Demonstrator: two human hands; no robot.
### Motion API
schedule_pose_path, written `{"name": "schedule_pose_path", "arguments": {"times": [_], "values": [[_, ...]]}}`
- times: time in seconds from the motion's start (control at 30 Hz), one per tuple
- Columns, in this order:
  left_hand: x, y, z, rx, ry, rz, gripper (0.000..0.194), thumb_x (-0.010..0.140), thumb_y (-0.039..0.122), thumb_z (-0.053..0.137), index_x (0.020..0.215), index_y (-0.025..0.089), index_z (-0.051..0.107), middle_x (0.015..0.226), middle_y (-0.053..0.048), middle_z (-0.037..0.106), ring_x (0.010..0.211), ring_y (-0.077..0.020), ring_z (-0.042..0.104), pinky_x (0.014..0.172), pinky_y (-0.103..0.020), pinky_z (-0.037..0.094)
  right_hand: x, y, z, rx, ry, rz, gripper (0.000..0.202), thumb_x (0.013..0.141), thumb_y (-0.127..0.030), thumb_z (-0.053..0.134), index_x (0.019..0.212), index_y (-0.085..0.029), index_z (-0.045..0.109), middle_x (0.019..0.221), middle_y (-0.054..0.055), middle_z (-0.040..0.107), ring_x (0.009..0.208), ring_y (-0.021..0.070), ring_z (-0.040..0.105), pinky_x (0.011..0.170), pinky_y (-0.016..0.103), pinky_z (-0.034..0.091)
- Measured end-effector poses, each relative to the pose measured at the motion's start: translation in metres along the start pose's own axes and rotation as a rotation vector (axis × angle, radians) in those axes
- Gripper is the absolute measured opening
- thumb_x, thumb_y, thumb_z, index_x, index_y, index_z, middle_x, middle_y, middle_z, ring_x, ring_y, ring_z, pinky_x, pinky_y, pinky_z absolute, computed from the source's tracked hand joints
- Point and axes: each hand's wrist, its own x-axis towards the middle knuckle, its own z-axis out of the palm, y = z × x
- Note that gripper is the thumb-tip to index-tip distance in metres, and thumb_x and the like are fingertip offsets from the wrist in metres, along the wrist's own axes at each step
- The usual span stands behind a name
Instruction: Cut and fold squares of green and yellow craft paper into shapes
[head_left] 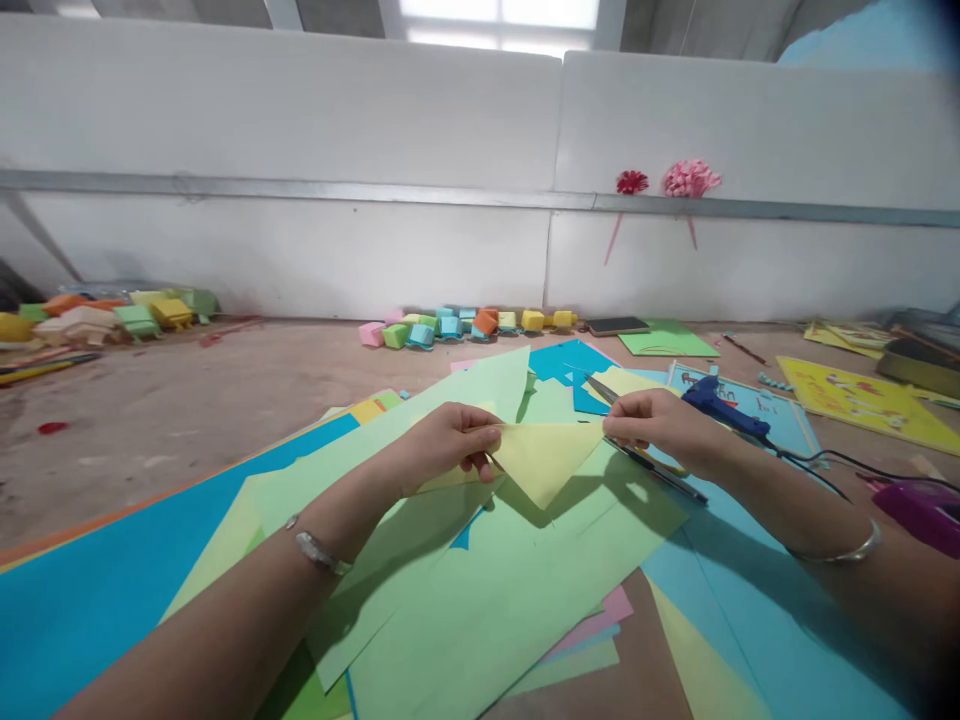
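Note:
Between my two hands is a yellow piece of paper point(551, 460), its visible part a triangle with the point facing down towards me. My left hand point(450, 445) pinches its left corner, and my right hand point(656, 425) pinches the right corner. Beneath it lie large light green paper sheets point(480, 600). The blades of a pair of scissors point(600, 388) stick out beyond my right hand, which hides part of them. A pen point(667, 478) lies just under my right wrist.
A blue glue gun point(724, 408) with a cord lies right of my right hand. Small folded paper blocks point(450, 325) line the wall, with more paper shapes point(139, 318) at far left. A dark phone-like slab point(617, 327) and a yellow decorated card point(870, 400) lie behind.

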Motion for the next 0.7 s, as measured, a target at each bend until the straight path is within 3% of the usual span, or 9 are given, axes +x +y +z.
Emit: {"name": "schedule_pose_path", "arguments": {"times": [0.13, 0.23, 0.37, 0.43, 0.53, 0.7], "values": [[0.002, -0.004, 0.0, -0.024, -0.009, -0.026, 0.019, 0.068, 0.032, 0.066, 0.073, 0.014, 0.068, 0.057, 0.0, 0.063, 0.051, -0.0119, 0.059, 0.049, -0.022, 0.035, 0.005, 0.0, 0.003, -0.213, -0.026, -0.054, 0.024, 0.077, -0.038, 0.057, 0.063, -0.018, 0.059, 0.055, -0.003, 0.048, 0.052, 0.0115, 0.042, 0.049, 0.026, 0.029], [0.002, -0.006, 0.001, -0.023, -0.011, -0.044, 0.019, 0.068, 0.031, 0.066, 0.074, 0.013, 0.068, 0.055, -0.001, 0.062, 0.05, -0.0124, 0.058, 0.048, -0.022, 0.034, 0.012, -0.001, 0.013, -0.404, -0.078, -0.173, 0.024, 0.083, -0.037, 0.052, 0.073, -0.018, 0.063, 0.067, 0.001, 0.06, 0.061, 0.0142, 0.05, 0.054, 0.027, 0.034], [0.002, -0.008, 0.004, -0.006, -0.031, -0.035, 0.022, 0.069, 0.032, 0.067, 0.078, 0.013, 0.069, 0.053, 0.001, 0.06, 0.052, -0.013, 0.06, 0.049, -0.022, 0.034, 0.02, -0.011, 0.036, -0.594, 0.063, -0.376, 0.024, 0.085, -0.036, 0.055, 0.088, -0.016, 0.066, 0.091, 0.008, 0.067, 0.086, 0.0208, 0.055, 0.068, 0.03, 0.037], [0.003, -0.009, 0.004, -0.005, -0.021, 0.007, 0.024, 0.069, 0.034, 0.067, 0.082, 0.013, 0.069, 0.056, 0.001, 0.06, 0.053, -0.0133, 0.061, 0.05, -0.022, 0.035, 0.023, -0.021, 0.047, -0.587, 0.025, -0.453, 0.021, 0.086, -0.033, 0.057, 0.089, -0.016, 0.067, 0.09, 0.007, 0.067, 0.086, 0.0192, 0.055, 0.069, 0.028, 0.036], [0.006, -0.01, -0.001, 0.015, 0.106, 0.133, 0.023, 0.07, 0.035, 0.065, 0.08, 0.014, 0.069, 0.056, 0.002, 0.06, 0.051, -0.0125, 0.06, 0.05, -0.021, 0.035, 0.028, -0.032, 0.052, -0.527, -0.086, -0.439, 0.019, 0.087, -0.025, 0.054, 0.074, -0.016, 0.066, 0.07, 0.002, 0.065, 0.065, 0.0122, 0.052, 0.058, 0.023, 0.032], [0.018, -0.018, -0.018, -0.037, 0.511, 0.244, 0.02, 0.07, 0.031, 0.063, 0.081, 0.015, 0.069, 0.049, 0.004, 0.057, 0.048, -0.0121, 0.06, 0.048, -0.02, 0.033, 0.041, -0.027, 0.032, -0.645, 0.055, -0.378, 0.027, 0.09, -0.022, 0.047, 0.068, -0.016, 0.062, 0.063, 0.001, 0.065, 0.057, 0.0109, 0.052, 0.053, 0.023, 0.03]]}}
